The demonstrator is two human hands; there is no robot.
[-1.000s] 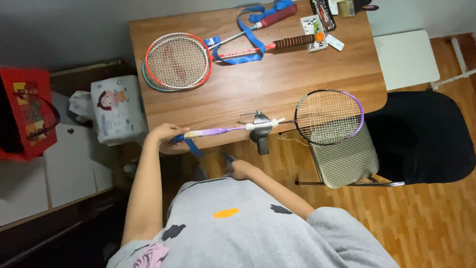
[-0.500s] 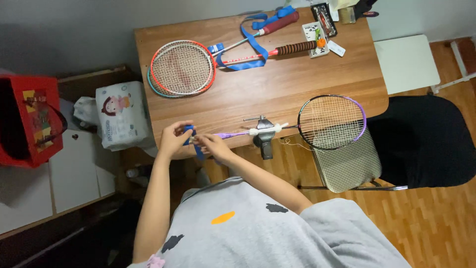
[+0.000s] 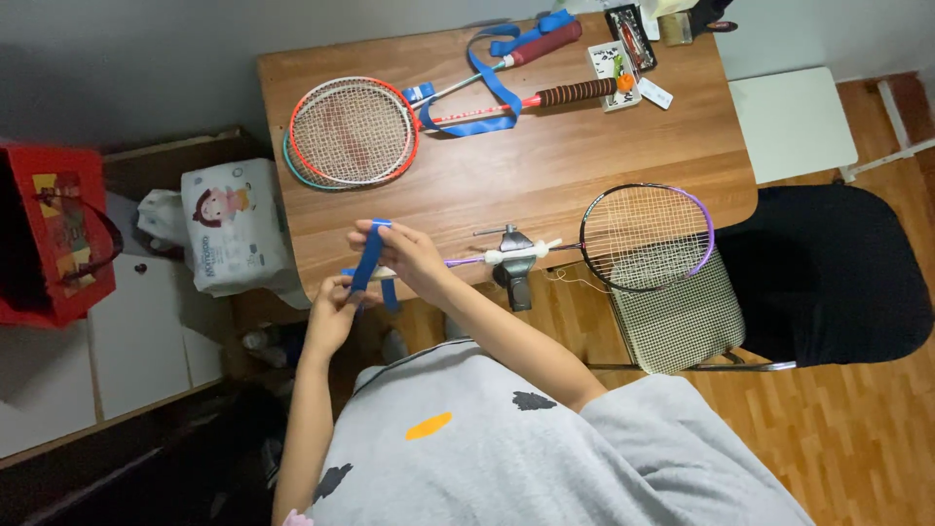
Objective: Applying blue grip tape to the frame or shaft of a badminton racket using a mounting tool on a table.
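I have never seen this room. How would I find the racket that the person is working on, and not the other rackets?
Start at the wooden table and go to its near edge, where a small metal clamp grips a racket. Its head hangs past the table over a mesh chair seat. Unlike the red-framed rackets lying flat farther back, it has a purple and black frame, and both hands wind blue tape at its handle.

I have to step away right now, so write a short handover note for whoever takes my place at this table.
Left hand: holds the handle end of the purple racket.
Right hand: pulls the blue grip tape taut above the handle.
Racket shaft sits in the clamp at the table edge, head over the chair.
Done: tape started at the handle.
Left: most of the wrap, it seems.
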